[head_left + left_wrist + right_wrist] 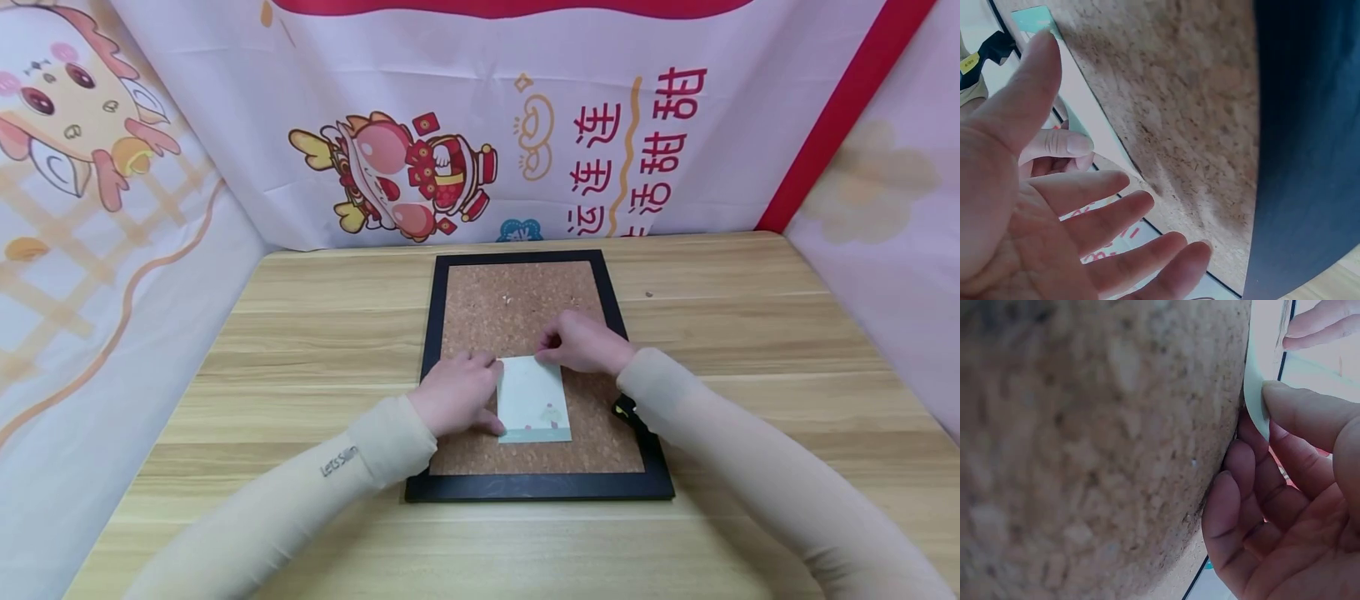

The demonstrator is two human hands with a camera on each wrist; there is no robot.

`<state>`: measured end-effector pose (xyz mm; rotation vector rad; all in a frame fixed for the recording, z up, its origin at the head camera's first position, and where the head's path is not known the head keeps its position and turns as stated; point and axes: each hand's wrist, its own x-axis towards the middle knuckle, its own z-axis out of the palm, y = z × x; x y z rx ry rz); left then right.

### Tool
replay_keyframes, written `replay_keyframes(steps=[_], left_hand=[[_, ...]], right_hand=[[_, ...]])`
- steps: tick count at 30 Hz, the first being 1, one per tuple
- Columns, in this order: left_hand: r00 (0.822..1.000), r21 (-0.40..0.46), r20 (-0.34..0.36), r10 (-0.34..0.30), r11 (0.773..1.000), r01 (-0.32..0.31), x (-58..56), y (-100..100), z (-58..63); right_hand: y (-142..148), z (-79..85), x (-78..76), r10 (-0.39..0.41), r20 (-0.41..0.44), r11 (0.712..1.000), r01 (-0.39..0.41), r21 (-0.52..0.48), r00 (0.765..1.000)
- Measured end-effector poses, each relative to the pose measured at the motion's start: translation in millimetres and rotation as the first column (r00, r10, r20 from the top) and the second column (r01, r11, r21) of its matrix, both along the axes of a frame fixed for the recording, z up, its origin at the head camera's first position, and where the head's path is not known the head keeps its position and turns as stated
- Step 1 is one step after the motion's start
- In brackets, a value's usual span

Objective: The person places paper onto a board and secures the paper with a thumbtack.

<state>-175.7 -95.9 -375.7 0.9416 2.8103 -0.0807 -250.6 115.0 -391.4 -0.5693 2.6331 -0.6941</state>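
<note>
A pale green sheet of note paper [528,396] lies on a cork board [480,308] with a black frame. It has a darker green strip and a small printed picture along its near edge. My right hand [583,342] pinches the sheet's far right corner between thumb and fingers, and the right wrist view shows that corner [1256,403] bent up off the cork. On the sheet's left side rests my left hand [459,392], its thumb by the near left corner and its fingers by the far left one. In the left wrist view those fingers [1110,206] are spread and relaxed.
The board's black frame [540,487] lies flat on a wooden table [315,333]. Small light marks [507,298] show on the cork, and a tiny dark speck [648,293] lies right of the board. Printed cloth [450,75] hangs behind and at both sides.
</note>
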Motion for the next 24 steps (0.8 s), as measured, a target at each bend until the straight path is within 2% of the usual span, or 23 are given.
replay_keyframes(steps=[9,19,24], left_hand=[[0.993,-0.029,0.106,0.052,0.998,-0.049,-3.8,3.4,3.1],[0.986,-0.065,0.137,0.1,0.994,-0.092,-6.2,4.9,-5.9],[0.978,-0.085,0.168,0.124,0.99,-0.111,-5.9,8.5,-7.6]], right_hand=[[-2.7,1.1,1.2,-0.015,0.013,1.0,0.015,0.022,1.0],[-6.6,6.7,-0.4,-0.036,0.046,0.998,0.034,0.051,0.998],[7.1,11.6,-6.0,-0.04,-0.018,0.999,0.041,0.024,0.999]])
